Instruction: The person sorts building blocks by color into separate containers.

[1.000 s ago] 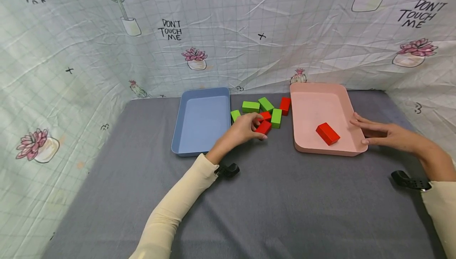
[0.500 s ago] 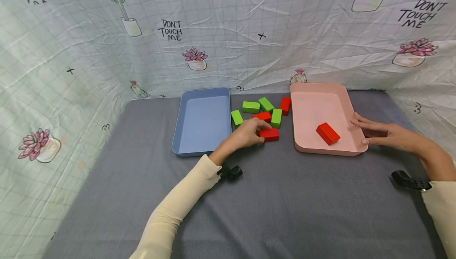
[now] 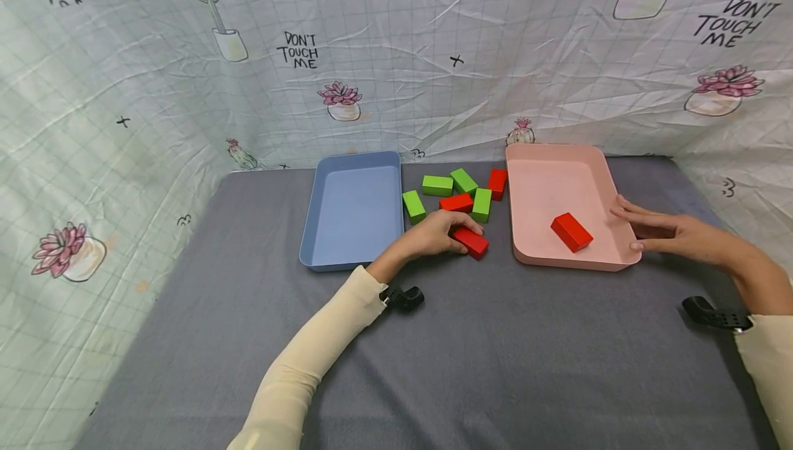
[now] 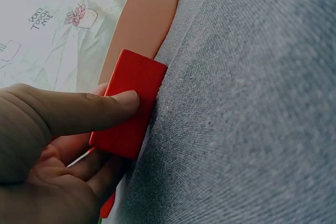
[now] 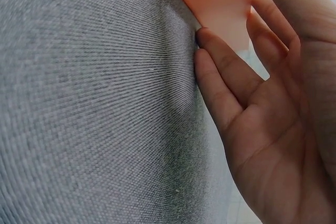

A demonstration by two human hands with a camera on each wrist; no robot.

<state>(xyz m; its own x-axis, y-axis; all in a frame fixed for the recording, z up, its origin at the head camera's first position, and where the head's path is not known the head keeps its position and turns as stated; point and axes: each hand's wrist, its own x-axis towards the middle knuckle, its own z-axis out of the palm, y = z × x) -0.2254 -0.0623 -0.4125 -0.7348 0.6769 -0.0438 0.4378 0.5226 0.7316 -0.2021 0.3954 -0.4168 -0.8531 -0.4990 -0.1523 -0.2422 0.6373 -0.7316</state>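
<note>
One red block (image 3: 474, 243) between the blue tray (image 3: 350, 216) and pink tray (image 3: 545, 188)
Left hand (image 3: 432, 232) pinches it; a level, light grip should serve best. Right hand (image 3: 675, 234), fingers straight, touches the pink tray's side.

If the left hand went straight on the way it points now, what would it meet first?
Probably the left side of the pink tray: the left hand, gripping a red block, points across the grey cloth toward it. Whether it would pass over the rim is unclear.
</note>
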